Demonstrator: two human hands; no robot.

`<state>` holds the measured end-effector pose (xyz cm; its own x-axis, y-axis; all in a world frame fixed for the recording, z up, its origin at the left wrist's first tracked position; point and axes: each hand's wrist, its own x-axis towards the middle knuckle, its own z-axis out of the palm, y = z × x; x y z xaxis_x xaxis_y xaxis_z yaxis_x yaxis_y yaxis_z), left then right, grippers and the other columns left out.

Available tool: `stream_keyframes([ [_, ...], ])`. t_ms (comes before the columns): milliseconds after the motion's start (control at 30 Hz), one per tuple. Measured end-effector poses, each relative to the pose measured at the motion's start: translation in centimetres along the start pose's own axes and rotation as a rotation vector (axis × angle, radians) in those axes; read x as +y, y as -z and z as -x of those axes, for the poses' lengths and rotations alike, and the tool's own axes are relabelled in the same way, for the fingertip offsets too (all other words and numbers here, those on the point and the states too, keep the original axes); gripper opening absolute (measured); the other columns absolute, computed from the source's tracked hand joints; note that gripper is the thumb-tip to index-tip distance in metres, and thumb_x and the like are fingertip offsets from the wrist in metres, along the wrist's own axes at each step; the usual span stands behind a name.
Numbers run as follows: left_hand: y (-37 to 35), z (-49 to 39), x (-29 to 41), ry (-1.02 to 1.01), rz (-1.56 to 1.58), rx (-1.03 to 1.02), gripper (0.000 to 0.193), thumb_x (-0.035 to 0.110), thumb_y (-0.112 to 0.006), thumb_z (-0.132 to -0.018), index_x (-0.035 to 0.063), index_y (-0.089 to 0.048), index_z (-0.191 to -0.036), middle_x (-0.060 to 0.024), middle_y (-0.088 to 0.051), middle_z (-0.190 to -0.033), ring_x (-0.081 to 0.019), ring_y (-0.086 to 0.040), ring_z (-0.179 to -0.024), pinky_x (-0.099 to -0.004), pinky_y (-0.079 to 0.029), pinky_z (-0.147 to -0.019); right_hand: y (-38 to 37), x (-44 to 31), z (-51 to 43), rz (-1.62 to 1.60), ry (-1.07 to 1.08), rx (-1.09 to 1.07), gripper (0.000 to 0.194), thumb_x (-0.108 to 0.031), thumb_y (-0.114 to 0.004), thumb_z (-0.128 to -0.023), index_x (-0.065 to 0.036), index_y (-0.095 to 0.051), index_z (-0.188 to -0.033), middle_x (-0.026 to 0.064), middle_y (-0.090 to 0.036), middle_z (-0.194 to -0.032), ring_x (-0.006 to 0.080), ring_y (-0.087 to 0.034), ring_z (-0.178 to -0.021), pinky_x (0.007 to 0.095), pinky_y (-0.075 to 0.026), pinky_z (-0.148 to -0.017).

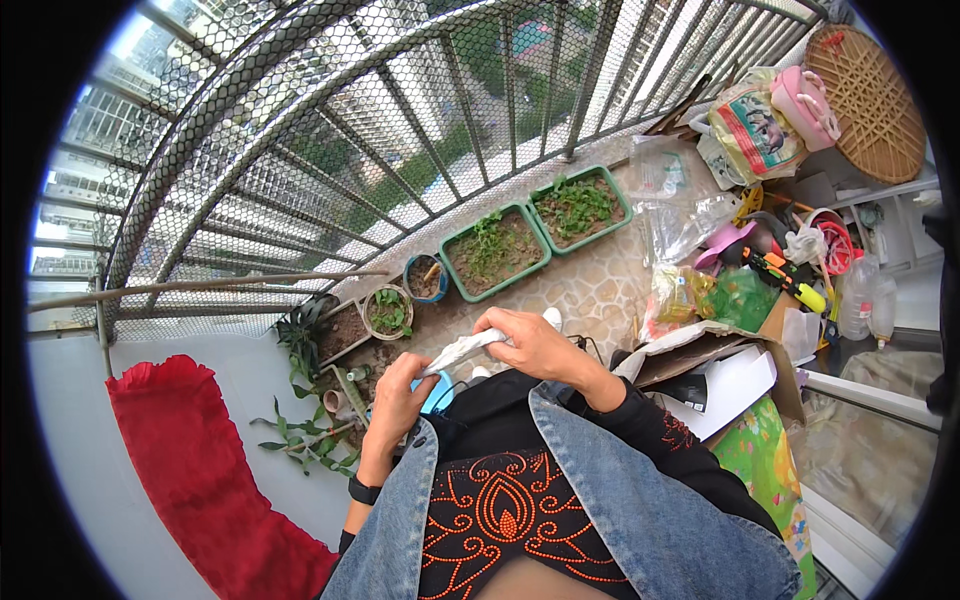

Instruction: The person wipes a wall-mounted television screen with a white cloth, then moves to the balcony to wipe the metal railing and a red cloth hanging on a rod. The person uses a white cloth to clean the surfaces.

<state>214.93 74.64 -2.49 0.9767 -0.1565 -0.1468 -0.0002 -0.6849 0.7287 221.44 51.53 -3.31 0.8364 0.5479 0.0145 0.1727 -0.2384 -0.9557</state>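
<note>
A narrow, bunched white cloth [463, 348] is stretched between my two hands in front of my body. My left hand [401, 394] pinches its lower left end between thumb and fingers. My right hand [529, 349] grips the other end, with the fingers curled over it. Beneath the hands, a light blue basin [437, 397] shows in part, mostly hidden by my left hand and dark clothing. Beyond the hands, two green planters [495, 259] with leafy plants stand on the stone-patterned floor, beside a round white pot [387, 311] and a blue pot [426, 278].
Metal railings [465, 112] with netting curve along the far side. A red cloth [195, 480] hangs at the left, near a thin pole [210, 291]. An opened cardboard box [682, 349], plastic bags and bottles [859, 300] crowd the right. A woven round tray [866, 105] leans at the upper right.
</note>
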Motion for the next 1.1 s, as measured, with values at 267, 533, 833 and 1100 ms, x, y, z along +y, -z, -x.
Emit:
stream_keyframes([
  [267,-2.2,-5.1,3.3,0.088,0.001,0.126,0.017,0.000,-0.061,-0.075,0.0021,-0.058,-0.092,-0.0120,-0.055,-0.080,-0.0269,-0.060,-0.073,-0.0339,-0.047,-0.064,4.8,2.5,-2.7,-0.007,0.035,-0.194,0.023,-0.012,-0.053,-0.080,-0.006,-0.054,-0.102,0.0128,-0.059,-0.094,0.0308,-0.058,-0.089,0.0388,-0.046,-0.076],
  [533,-1.0,-7.3,0.9,0.117,0.055,0.160,0.018,-0.002,-0.062,-0.073,0.0019,-0.058,-0.091,-0.0108,-0.054,-0.080,-0.0256,-0.058,-0.070,-0.0320,-0.046,-0.062,5.7,3.4,-5.4,-0.070,-0.096,-0.262,0.024,-0.010,-0.053,-0.079,-0.004,-0.057,-0.103,0.0153,-0.059,-0.091,0.0320,-0.058,-0.082,0.0370,-0.045,-0.070],
  [833,2.7,-9.8,-2.7,0.184,0.437,0.011,0.016,0.011,-0.062,-0.085,0.0015,-0.060,-0.097,-0.0024,-0.057,-0.078,-0.0104,-0.053,-0.072,-0.0250,-0.043,-0.064,4.0,3.8,-10.1,-0.477,-0.461,-0.111,0.017,-0.015,-0.053,-0.090,-0.003,-0.059,-0.101,-0.0035,-0.055,-0.081,0.0043,-0.047,-0.074,0.0207,-0.039,-0.063],
  [1100,5.3,-13.4,-4.4,0.100,0.748,0.144,0.020,0.022,-0.052,-0.095,0.0032,-0.056,-0.090,0.0057,-0.051,-0.078,-0.0024,-0.042,-0.070,-0.0179,-0.035,-0.063,2.1,3.5,-12.8,-0.909,-0.448,-0.184,0.028,-0.018,-0.053,-0.093,-0.002,-0.051,-0.115,0.0032,-0.056,-0.106,0.0089,-0.051,-0.097,0.0239,-0.042,-0.084],
])
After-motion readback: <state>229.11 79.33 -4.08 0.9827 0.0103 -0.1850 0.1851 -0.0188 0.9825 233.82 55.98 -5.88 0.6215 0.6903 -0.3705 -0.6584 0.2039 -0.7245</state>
